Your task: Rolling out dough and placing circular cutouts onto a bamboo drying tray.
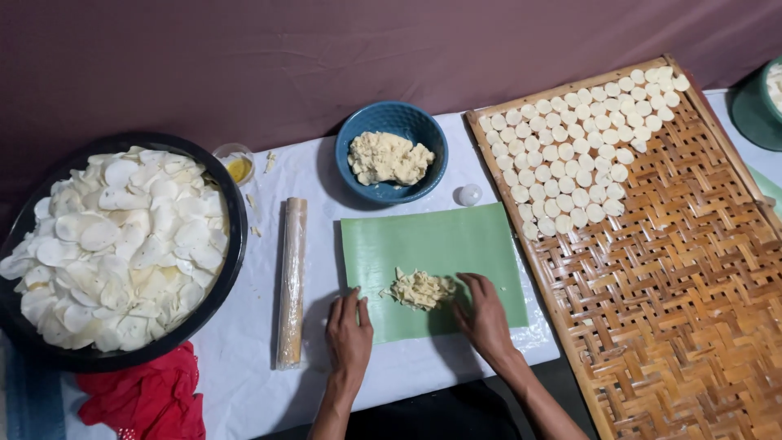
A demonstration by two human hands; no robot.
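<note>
A green mat point(456, 236) lies on the white cloth in front of me. A small crumbly heap of pale dough scraps point(419, 288) sits near its front edge. My right hand point(482, 314) rests flat on the mat, fingers touching the heap's right side. My left hand point(349, 326) lies flat at the mat's front left corner, a little left of the heap, holding nothing. Behind the mat a blue bowl point(366, 130) holds a lump of dough point(389, 158).
A wooden rolling pin point(291, 281) lies left of the mat. A big black basin point(232, 244) of thin white chips point(114, 240) stands far left. A woven bamboo tray point(676, 301) with several small dough rounds point(578, 147) fills the right. A small cup point(236, 165), white cap point(469, 194), red cloth point(155, 399).
</note>
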